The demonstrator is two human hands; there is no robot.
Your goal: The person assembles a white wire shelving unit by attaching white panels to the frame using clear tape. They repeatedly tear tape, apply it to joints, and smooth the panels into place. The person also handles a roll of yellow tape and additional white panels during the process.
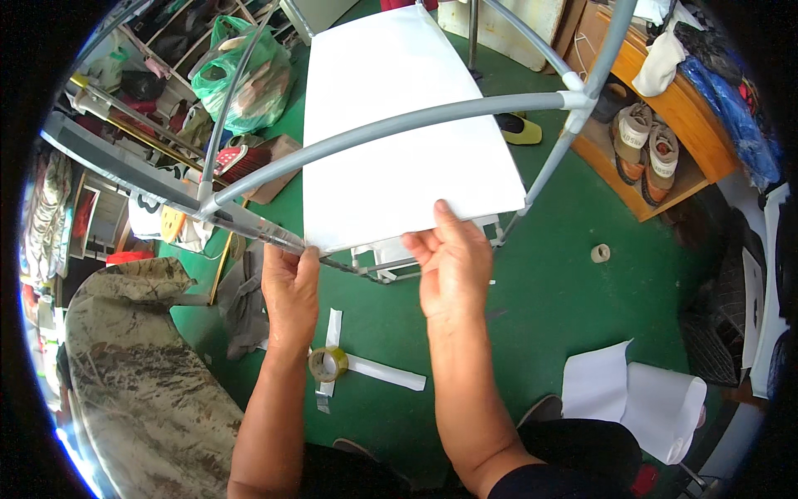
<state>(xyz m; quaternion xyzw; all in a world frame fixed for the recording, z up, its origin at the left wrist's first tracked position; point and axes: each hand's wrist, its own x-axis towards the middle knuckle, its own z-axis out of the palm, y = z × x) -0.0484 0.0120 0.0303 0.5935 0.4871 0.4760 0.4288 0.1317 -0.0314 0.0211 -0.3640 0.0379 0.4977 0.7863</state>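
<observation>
A large white sheet [391, 158], flat and stiff-looking, lies inside a grey tube frame [391, 121] with pale plastic joints. One curved tube of the frame crosses above it. My left hand [289, 291] is closed at the sheet's near left corner, thumb by the edge and fingers beside the lower tube. Its exact hold is partly hidden. My right hand [453, 266] grips the near edge right of the middle, with the thumb on the white surface and the other fingers curled at the edge. Something shiny and clear, like tape, shows on the tube beside my left hand.
On the green floor lie a tape roll [328, 364], white strips [386, 373], a smaller roll [600, 253] and curled white paper [665, 407]. A camouflage-covered seat [141, 374] stands left. Shoes [644, 154] sit in a wooden shelf, right. A green bag [245, 79] is at the far left.
</observation>
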